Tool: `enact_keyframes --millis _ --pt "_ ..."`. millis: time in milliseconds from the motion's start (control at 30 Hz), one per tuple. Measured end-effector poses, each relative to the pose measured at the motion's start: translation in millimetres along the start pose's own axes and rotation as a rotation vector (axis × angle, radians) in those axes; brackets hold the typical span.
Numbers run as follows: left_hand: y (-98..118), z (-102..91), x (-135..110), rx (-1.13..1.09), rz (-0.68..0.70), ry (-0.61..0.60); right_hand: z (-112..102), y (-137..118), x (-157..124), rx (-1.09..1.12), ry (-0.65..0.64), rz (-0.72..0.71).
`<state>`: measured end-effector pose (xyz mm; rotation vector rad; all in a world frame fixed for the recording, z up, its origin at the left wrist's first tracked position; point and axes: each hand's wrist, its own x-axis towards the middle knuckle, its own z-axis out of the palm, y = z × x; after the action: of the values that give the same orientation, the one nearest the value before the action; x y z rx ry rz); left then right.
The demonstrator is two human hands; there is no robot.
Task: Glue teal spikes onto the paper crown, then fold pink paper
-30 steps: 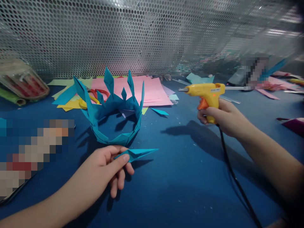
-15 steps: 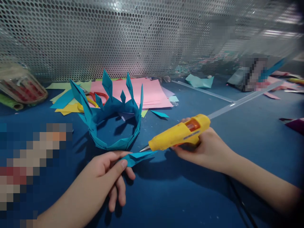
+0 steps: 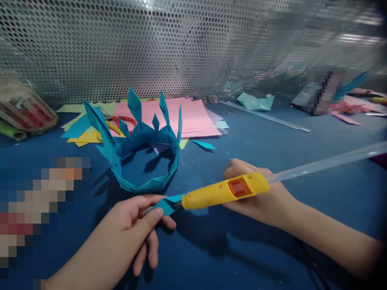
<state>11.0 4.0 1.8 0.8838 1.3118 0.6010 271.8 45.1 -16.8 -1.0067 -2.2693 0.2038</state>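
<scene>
My left hand (image 3: 137, 221) pinches a small folded teal paper spike (image 3: 165, 204) low over the blue table. My right hand (image 3: 260, 199) is wrapped round a yellow hot glue gun (image 3: 223, 191), held level with its nozzle touching the spike near my left thumb. A clear glue stick (image 3: 326, 163) pokes out of the gun's back toward the right. Just behind my left hand stands a teal paper crown (image 3: 140, 151), a ring of folded spikes.
Pink sheets (image 3: 187, 114), yellow and green paper scraps and red scissors (image 3: 127, 121) lie behind the crown. A perforated metal screen (image 3: 181, 44) walls the back. A clear bag (image 3: 26, 110) sits far left. Loose glue sticks (image 3: 266, 117) and paper pieces lie at the right.
My right hand brought the glue gun down from upright at the right, tipped it level and moved its nozzle left onto the paper spike. My left hand stayed nearly still.
</scene>
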Motion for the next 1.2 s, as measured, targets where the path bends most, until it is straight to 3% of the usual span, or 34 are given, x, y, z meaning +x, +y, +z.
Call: enact_keyframes --millis 333,567,1200 --pt "4.2 -1.0 -2.0 0.033 -0.018 0.001 -2.3 1.0 -1.4 -0.08 -0.023 -0.109" --pt "-12.6 -3.4 9.1 -0.066 0.038 -0.074 -4.6 -0.3 0.8 -0.093 -0.013 -0.138" --pt "-8.8 -2.3 6.1 0.017 0.056 -0.125 -2.6 -1.8 0.9 -0.128 0.058 -0.096"
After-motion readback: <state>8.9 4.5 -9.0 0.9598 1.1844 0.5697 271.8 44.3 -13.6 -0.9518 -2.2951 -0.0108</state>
